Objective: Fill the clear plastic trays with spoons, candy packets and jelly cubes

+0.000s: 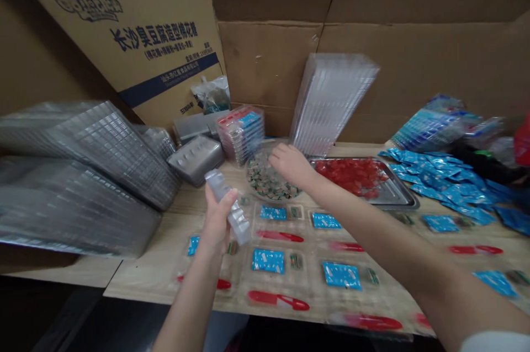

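Observation:
My left hand (219,214) is wrapped around a narrow, ridged clear plastic piece (238,222), held tilted above the table. My right hand (292,164) reaches over a round clear bowl (253,189) filled with small green-and-tan packets (273,185). Its fingers are curled down at the far side of the bowl, and whatever is between them is hidden. Below both hands lie rows of clear plastic trays, several holding a blue sachet (268,261), a small green packet (296,261) and a red plastic utensil (278,300), blurred in places.
A metal tray (399,192) of red pieces (351,174) sits right of the bowl, beside a heap of blue sachets (447,181). Tall stacks of clear trays (335,98) stand behind and at left (103,148). A filled-tray stack (240,134) and cardboard boxes (165,4) are at the back.

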Available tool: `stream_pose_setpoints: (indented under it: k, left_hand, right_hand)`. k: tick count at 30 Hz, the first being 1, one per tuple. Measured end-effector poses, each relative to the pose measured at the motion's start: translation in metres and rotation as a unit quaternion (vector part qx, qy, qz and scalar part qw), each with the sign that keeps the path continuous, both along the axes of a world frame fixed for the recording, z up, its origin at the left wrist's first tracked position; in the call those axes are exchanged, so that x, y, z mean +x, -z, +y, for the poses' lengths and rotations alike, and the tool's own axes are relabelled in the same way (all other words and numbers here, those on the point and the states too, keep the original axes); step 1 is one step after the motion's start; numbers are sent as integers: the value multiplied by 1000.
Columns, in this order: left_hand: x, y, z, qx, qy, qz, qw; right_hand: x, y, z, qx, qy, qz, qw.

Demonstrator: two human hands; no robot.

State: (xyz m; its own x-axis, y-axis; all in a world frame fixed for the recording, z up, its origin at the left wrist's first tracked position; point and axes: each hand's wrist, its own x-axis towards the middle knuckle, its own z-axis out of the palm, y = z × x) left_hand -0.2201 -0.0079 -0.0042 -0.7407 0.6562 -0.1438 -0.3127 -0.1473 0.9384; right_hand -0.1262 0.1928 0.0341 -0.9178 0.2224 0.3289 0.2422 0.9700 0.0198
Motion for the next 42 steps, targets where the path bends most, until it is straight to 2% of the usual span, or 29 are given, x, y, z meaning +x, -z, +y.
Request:
stream_pose_setpoints:
  k: [2, 4, 5, 6, 8, 10, 11, 13, 20, 24, 27, 29, 33, 36, 39, 42]
  left_hand:
    - [6, -2, 5, -17, -2, -17, 1000]
    - [13, -5, 10, -28, 4, -16, 999]
    - [16, -6, 13, -27, 11, -12, 999]
    - [19, -8, 15, -23, 18, -8, 1000]
    - [25, -11, 18, -11, 34, -2, 999]
    - [29, -13, 20, -5, 51, 1, 999]
    - [30, -13, 20, -5, 60, 2, 998]
    - [31, -13, 18, -8, 81, 3, 997]
    - [26, -15, 12, 4, 93, -7, 996]
    - [13, -15, 6, 11, 57, -34, 998]
    - [3, -13, 6, 13, 27, -11, 999]
    - [1, -11, 11, 42, 46, -1, 998]
    - [6, -5, 23, 78, 146, -48, 985]
    - [13, -1, 26, 79, 142, -94, 982]
    - [13, 0, 19, 65, 116, -134, 982]
    - [2, -3, 8, 34, 87, -180, 979]
  right_hand:
    - [2, 13, -3, -51, 16, 22, 998]
    - [9, 14, -19, -191, 32, 98, 976]
    - [12, 12, -31, -290, 32, 128, 948]
    - [16, 8, -43, -398, 25, 144, 906]
    - [20, -1, -65, -589, 9, 143, 796]
    - [21, -8, -78, -705, 11, 134, 696]
    - [21, -10, -81, -737, 18, 134, 662]
    - [21, -13, -83, -767, 30, 129, 627]
    - [21, -14, -78, -773, 32, 138, 618]
    - [23, -25, -64, -741, 59, 184, 643]
    - [21, -36, -59, -721, 61, 183, 666]
    - [16, -39, -63, -720, 46, 168, 671]
    - [2, -33, -83, -751, 37, 152, 642]
    - [-3, -26, -94, -766, 46, 144, 624]
    - [-1, -26, -93, -748, 43, 142, 647]
    - [8, -41, -77, -711, 56, 165, 681]
